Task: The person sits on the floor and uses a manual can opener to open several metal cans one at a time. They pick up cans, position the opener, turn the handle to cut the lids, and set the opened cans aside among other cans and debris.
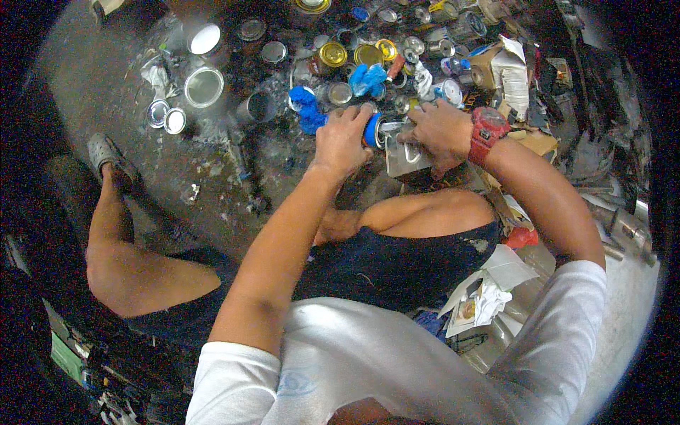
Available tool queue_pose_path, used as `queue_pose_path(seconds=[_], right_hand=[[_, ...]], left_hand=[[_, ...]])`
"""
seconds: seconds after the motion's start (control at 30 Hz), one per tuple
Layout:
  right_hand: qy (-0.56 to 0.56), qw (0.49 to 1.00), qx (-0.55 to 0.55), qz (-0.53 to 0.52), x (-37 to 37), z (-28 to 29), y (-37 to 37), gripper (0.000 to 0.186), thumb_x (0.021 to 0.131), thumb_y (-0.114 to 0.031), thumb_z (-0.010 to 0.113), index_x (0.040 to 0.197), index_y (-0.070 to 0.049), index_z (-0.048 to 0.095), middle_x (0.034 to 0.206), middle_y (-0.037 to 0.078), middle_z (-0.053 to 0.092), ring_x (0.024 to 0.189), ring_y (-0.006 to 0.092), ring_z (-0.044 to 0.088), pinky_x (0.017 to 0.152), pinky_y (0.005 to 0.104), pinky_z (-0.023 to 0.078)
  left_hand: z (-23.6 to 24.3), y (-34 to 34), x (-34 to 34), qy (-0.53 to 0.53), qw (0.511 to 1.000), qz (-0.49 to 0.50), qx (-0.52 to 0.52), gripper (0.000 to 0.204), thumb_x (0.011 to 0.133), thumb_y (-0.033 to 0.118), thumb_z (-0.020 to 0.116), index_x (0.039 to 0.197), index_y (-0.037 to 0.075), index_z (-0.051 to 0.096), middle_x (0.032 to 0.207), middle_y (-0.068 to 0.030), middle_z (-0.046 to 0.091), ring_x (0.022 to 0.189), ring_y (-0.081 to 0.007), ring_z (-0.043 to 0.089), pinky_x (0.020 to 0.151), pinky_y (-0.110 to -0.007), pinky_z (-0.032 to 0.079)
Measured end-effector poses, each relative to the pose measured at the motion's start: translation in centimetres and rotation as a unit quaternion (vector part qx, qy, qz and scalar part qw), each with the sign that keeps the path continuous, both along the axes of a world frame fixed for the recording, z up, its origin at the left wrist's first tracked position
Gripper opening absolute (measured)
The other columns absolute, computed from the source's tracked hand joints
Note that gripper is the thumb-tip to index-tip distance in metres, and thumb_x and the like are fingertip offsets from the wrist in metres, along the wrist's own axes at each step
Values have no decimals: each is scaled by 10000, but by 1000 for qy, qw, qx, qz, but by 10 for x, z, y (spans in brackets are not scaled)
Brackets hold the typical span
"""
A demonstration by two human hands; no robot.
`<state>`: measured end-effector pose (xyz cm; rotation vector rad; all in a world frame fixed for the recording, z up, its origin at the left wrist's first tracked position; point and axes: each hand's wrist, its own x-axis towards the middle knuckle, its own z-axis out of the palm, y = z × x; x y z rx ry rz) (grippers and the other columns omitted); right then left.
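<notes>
My left hand (341,140) grips a small blue can (371,130) lying on its side, its open silver end facing right. My right hand (440,129), with a red watch (487,129) on its wrist, holds down a flat silver metal piece (405,157) just below the can's mouth; the fingers partly hide it. Both hands meet above my bent knee (425,212), over a dirty concrete floor (92,85).
Beyond the hands lies a heap of several tins, lids and gold-coloured caps (333,53), blue cloth scraps (306,106) and open silver cans (204,86). Cardboard and paper (511,74) pile up at the right. My left foot in a sandal (108,156) rests at the left.
</notes>
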<state>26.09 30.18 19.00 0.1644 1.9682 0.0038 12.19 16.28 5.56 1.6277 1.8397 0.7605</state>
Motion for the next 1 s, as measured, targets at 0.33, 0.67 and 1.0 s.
queue_pose_path(seconds=[0.33,0.67,1.0], right_hand=[[45,998,-27,-25,-2,3,-5,844,552,-456,974,1321,-247,694,1247,160,640,1217,389,626,1001,546,522],[149,989,-14,18,26,-6,-9,513,769,-394,845,1254,-268,735,1133,140,686,1044,374,708,875,505,592],[50,997,-8,-53,37,-3,-13,1093,543,-517,956,1524,-337,510,1342,145,545,1257,390,565,1003,518,501]], left_hand=[[-2,0,-2,32,997,-41,-52,856,686,318,869,1455,127,547,1350,-121,624,1224,-373,609,934,-536,576],[-2,-1,4,42,997,-41,-41,807,694,298,869,1429,181,558,1292,-113,641,1198,-373,623,900,-530,590],[0,3,18,52,996,-58,-48,854,676,351,909,1423,158,542,1273,-133,640,1182,-384,626,895,-534,588]])
